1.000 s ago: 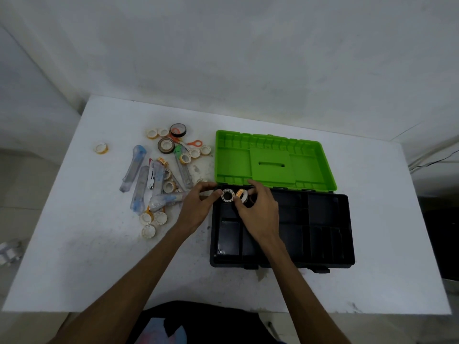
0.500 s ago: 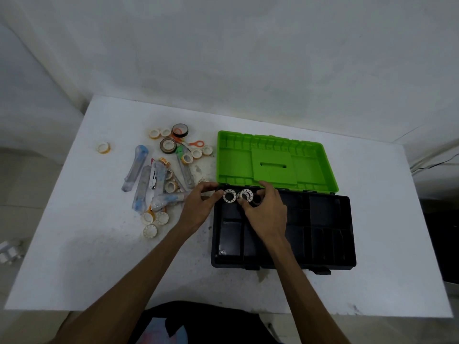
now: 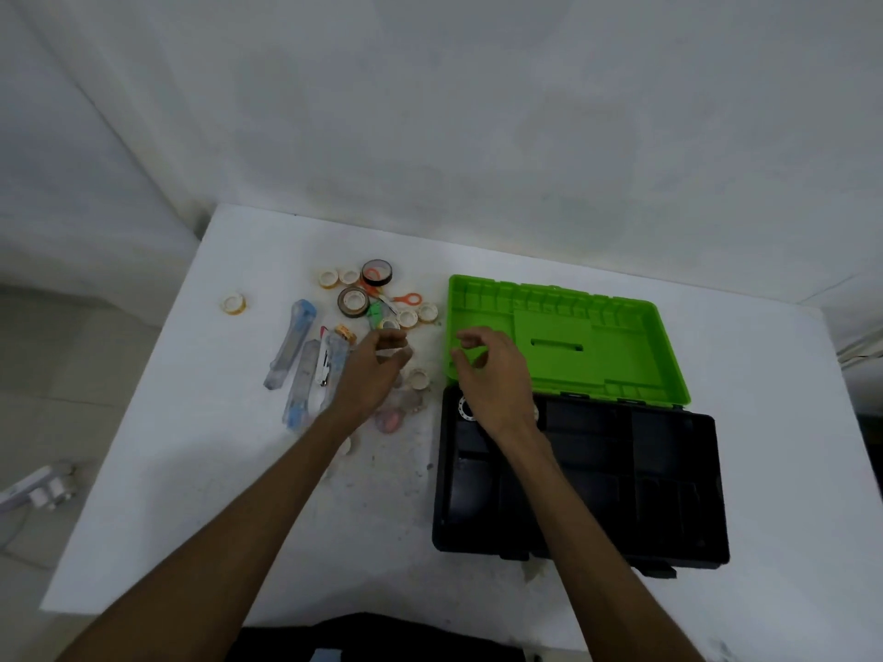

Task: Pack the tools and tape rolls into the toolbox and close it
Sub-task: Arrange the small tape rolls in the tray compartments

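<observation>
We see a black toolbox [image 3: 621, 480] lying open on a white table [image 3: 788, 422], its green lid [image 3: 616, 346] folded back flat behind it. Our right hand [image 3: 492, 375] hovers over the box's back left corner, fingers loosely curled and holding nothing. Beneath it, a white tape roll [image 3: 464, 407] sits in the back left compartment, partly hidden. Our left hand [image 3: 375, 375] hangs over the pile left of the box, fingers relaxed and empty. The pile holds tape rolls [image 3: 353, 302], clear-handled cutters [image 3: 291, 344] and orange-handled scissors [image 3: 406, 298].
</observation>
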